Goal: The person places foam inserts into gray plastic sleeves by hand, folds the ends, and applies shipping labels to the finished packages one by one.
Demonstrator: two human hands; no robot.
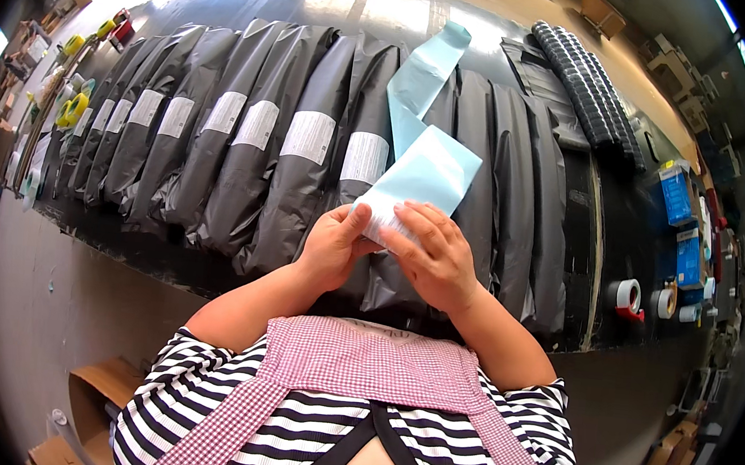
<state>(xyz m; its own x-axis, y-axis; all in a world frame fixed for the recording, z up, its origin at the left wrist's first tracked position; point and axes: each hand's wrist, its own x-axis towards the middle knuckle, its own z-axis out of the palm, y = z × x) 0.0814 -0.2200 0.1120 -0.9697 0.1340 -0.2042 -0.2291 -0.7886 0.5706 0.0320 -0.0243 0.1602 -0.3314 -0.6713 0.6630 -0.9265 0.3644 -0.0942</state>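
Between my hands is a strip of labels with pale blue backing paper (437,163). Its tail folds away over the packages behind it. My left hand (332,247) is closed, thumb on top, at the strip's near left corner. The fingers of my right hand (440,259) press on the strip's white near end from the right side. Under and around my hands lies a row of long dark grey plastic mailing bags (232,205), side by side. Those on the left and in the middle bear white labels (308,137); the ones to the right show none.
The bags lie on a black table (629,221). At its right are blue boxes (679,197) and tape rolls (628,297). Black ribbed rolls (588,92) lie at the back right. Yellow tape (72,110) sits at the left end. A cardboard box (97,394) stands at lower left.
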